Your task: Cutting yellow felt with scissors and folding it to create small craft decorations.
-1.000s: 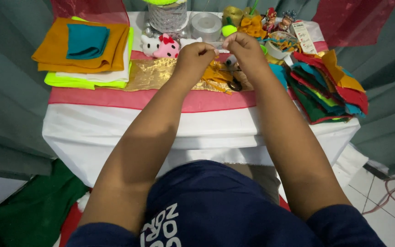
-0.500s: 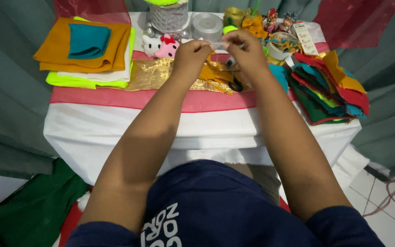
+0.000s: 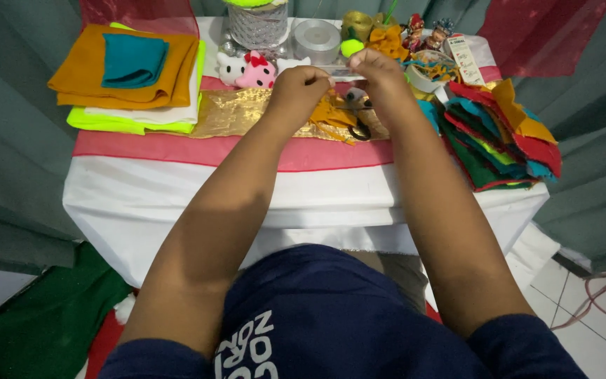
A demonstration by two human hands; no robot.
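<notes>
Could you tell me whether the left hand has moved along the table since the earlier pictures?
No: the left hand stays just right of the pink plush toy.

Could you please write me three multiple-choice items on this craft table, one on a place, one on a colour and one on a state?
1. Where does the teal cloth lie?
A. on the floor
B. on the orange cloth of the folded stack at the table's left
C. on the gold fabric

2. What colour is the strip across the white tablecloth?
A. blue
B. pink
C. black

3. How do the hands stand?
A. flat on the table
B. in the lap
C. raised together over the gold fabric, pinching a thin clear piece

Answers:
1 B, the teal piece tops the orange one.
2 B, a pink band runs under the gold fabric.
3 C, the left hand and right hand meet at the clear piece.
</notes>
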